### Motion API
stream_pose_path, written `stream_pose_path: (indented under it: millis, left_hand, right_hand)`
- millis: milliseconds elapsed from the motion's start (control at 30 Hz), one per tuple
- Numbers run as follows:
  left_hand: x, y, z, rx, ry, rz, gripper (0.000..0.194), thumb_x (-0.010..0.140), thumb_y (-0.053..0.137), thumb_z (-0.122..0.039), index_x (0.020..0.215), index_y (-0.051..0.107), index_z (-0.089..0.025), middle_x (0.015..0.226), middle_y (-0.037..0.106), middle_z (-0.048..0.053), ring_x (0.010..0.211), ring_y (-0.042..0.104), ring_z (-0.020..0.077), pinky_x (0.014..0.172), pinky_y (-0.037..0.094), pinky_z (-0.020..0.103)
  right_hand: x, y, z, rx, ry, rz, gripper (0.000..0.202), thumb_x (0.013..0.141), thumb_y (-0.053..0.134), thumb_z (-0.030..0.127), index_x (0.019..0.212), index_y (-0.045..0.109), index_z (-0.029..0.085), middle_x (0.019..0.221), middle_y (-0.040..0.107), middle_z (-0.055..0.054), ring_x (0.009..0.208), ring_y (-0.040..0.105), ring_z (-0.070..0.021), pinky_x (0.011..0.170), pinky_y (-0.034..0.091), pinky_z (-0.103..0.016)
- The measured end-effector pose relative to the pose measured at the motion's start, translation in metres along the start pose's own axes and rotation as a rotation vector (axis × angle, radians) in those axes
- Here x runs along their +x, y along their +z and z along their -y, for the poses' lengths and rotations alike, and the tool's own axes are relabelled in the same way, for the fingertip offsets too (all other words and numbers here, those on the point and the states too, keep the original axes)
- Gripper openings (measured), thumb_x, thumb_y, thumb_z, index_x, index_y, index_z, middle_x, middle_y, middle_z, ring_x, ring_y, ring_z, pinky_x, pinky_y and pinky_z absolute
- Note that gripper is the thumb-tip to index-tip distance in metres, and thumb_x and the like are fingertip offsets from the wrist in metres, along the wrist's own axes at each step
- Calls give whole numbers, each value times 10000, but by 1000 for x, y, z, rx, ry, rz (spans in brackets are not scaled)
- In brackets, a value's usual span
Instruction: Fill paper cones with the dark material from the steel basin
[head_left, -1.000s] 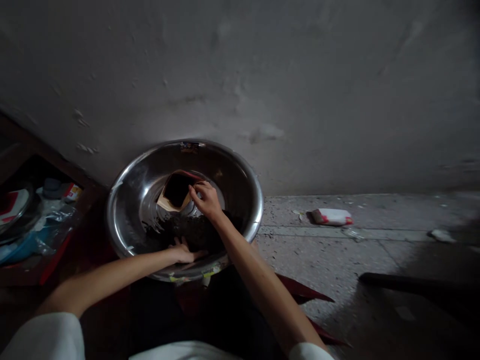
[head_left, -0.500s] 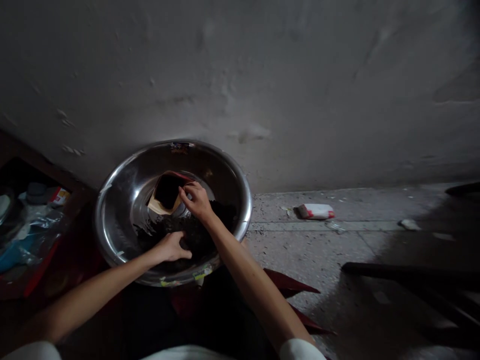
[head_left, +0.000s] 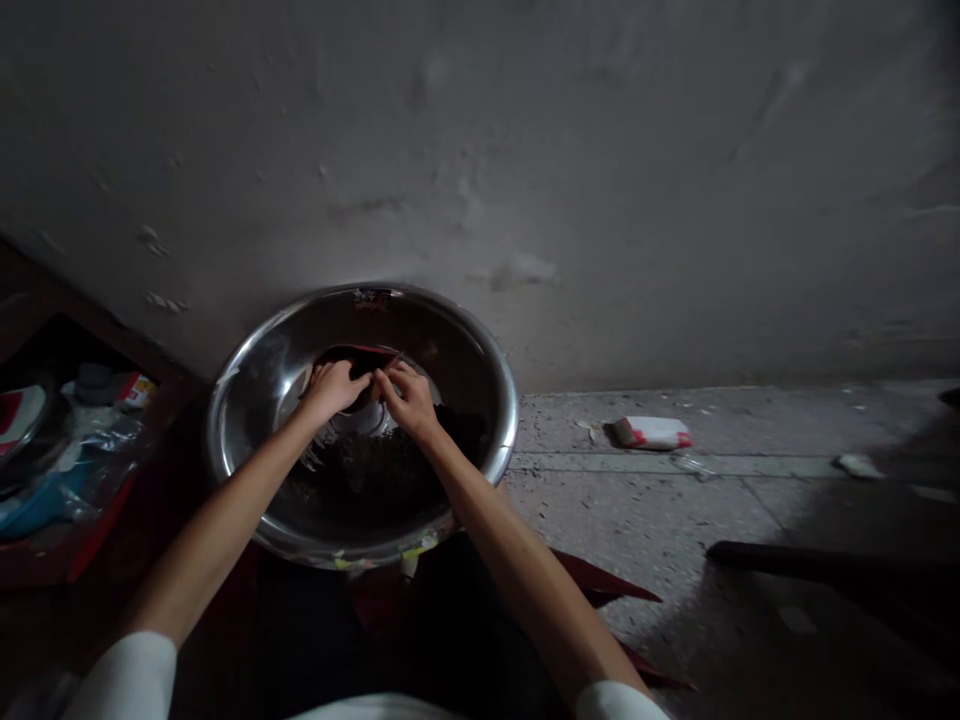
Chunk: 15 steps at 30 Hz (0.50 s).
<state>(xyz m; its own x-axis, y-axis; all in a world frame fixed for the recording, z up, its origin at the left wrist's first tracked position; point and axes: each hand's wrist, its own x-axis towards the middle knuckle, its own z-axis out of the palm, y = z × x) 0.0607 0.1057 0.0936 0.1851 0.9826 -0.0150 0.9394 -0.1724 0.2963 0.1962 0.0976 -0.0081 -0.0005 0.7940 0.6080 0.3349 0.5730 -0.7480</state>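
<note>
Bag point(head_left: 364, 354), dark red along its upper edge and open at the top, sits inside a wide shiny metal basin point(head_left: 501, 440), toward the wall side, with loose dark flakes point(head_left: 375, 470) spread over the basin's near part. The left hand point(head_left: 331, 388) is over the bag's left side at its mouth, though whether its fingers are closed on it cannot be told, while the right hand point(head_left: 409, 395) pinches the bag's right edge, thumb and fingers together. A white and red packet point(head_left: 654, 433) lies on the speckled floor point(head_left: 600, 510), right of the basin.
</note>
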Motion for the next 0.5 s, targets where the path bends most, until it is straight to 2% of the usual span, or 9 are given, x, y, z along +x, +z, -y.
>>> stream_pose_path:
  millis: [67, 167, 233, 333, 400, 500]
  left_hand:
    - [0, 8, -2, 163, -52, 54, 303, 976, 523, -327, 1122, 717, -146, 1123, 737, 164, 1127, 667, 293, 981, 465, 356]
    - [-11, 9, -7, 238, 5, -57, 384, 1040, 351, -274, 1119, 703, -141, 1096, 740, 163, 1065, 695, 269, 917, 485, 331]
    - [-19, 4, -11, 273, 13, -113, 492, 1069, 256, -333, 1106, 704, -132, 1037, 746, 172, 1005, 712, 283, 875, 498, 351]
    - [-26, -2, -14, 326, -16, -56, 656, 1065, 186, -485, 1043, 723, -108, 994, 743, 198, 1010, 704, 327, 934, 482, 428]
    - [-29, -2, -13, 305, 12, 5, 686, 1055, 161, -522, 1087, 710, -112, 1099, 722, 198, 1106, 666, 343, 1032, 426, 480]
    - [-41, 8, -8, 175, 63, 4, 672, 1035, 156, -576, 1379, 566, -170, 1391, 585, 181, 1299, 533, 385, 1099, 346, 566]
  right_hand:
    - [0, 0, 1, -12, -12, 5, 496, 1020, 417, 470, 620, 570, 219, 715, 600, -54, 782, 594, -195, 749, 451, -315]
    - [0, 3, 1, -27, -38, 14, 467, 1013, 438, 437, 619, 570, 224, 697, 608, -53, 796, 596, -204, 777, 452, -327]
    - [0, 4, -1, -30, -39, 8, 456, 1009, 440, 429, 628, 585, 224, 696, 614, -54, 791, 594, -206, 783, 455, -334]
    - [0, 4, -4, -28, -26, -2, 469, 1010, 429, 442, 637, 606, 218, 721, 625, -63, 790, 594, -206, 777, 461, -341]
    - [0, 4, -5, -17, -18, 2, 477, 1010, 422, 455, 652, 626, 214, 750, 636, -70, 801, 600, -208, 777, 467, -344]
    - [0, 5, -6, 1, 6, 7, 485, 1004, 429, 486, 667, 648, 215, 760, 651, -73, 818, 604, -216, 785, 472, -350]
